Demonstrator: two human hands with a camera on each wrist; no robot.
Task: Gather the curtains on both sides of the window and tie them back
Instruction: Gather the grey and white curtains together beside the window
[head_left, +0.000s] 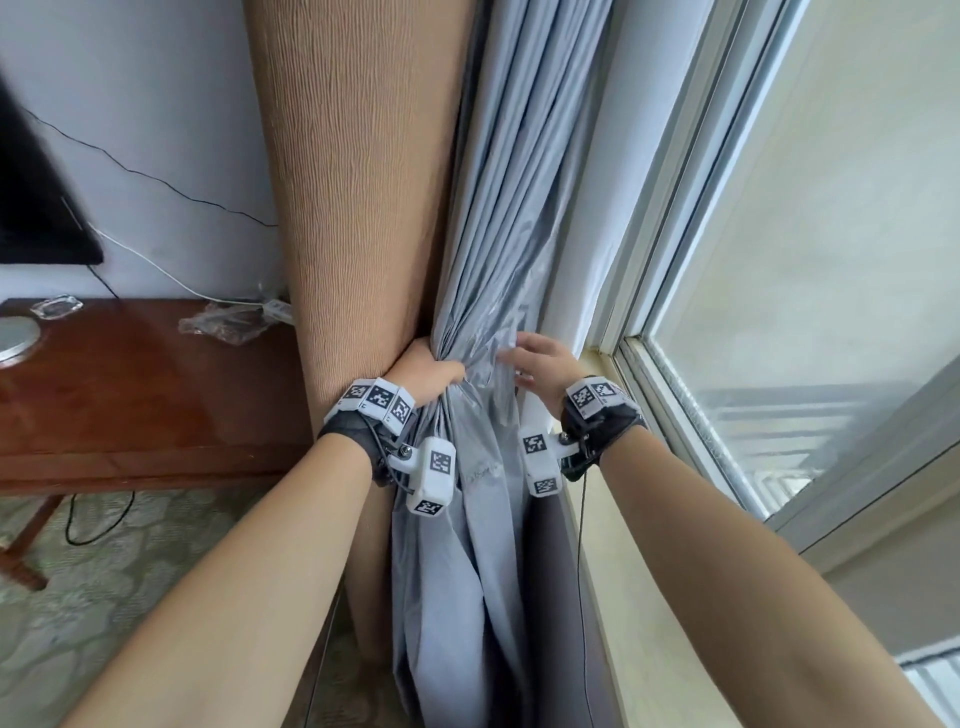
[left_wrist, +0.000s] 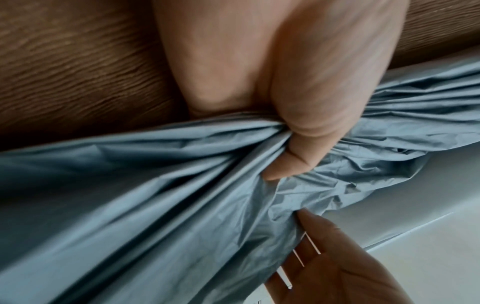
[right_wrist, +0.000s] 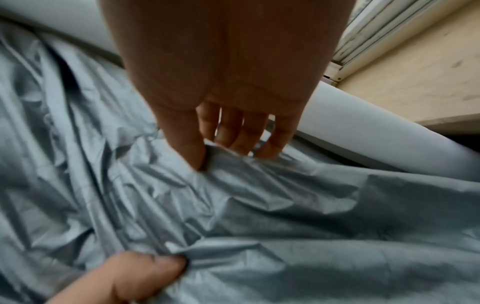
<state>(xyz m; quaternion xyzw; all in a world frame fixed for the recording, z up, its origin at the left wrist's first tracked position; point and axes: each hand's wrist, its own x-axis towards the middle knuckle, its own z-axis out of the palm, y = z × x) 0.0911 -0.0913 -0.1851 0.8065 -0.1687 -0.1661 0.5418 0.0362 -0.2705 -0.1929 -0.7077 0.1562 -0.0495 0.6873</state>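
A grey-blue curtain (head_left: 498, 218) hangs in folds beside a ribbed brown curtain (head_left: 353, 197), left of the window (head_left: 810, 234). My left hand (head_left: 434, 374) grips the grey curtain (left_wrist: 155, 195) bunched at waist height, thumb (left_wrist: 293, 152) curled over the gathered folds. My right hand (head_left: 532, 364) is at the bunch's right edge with fingers (right_wrist: 246, 135) fairly straight, their tips touching a loose fold of the grey fabric (right_wrist: 259, 195). In the left wrist view the right palm (left_wrist: 335, 267) lies open under the fabric. No tie-back shows in any view.
A dark wooden table (head_left: 130, 415) stands left of the curtains, with crumpled plastic wrap (head_left: 228, 322) and a glass dish (head_left: 54, 306) on it. A black screen (head_left: 36, 208) and cables hang on the wall. The pale window sill (head_left: 649, 597) runs along the right.
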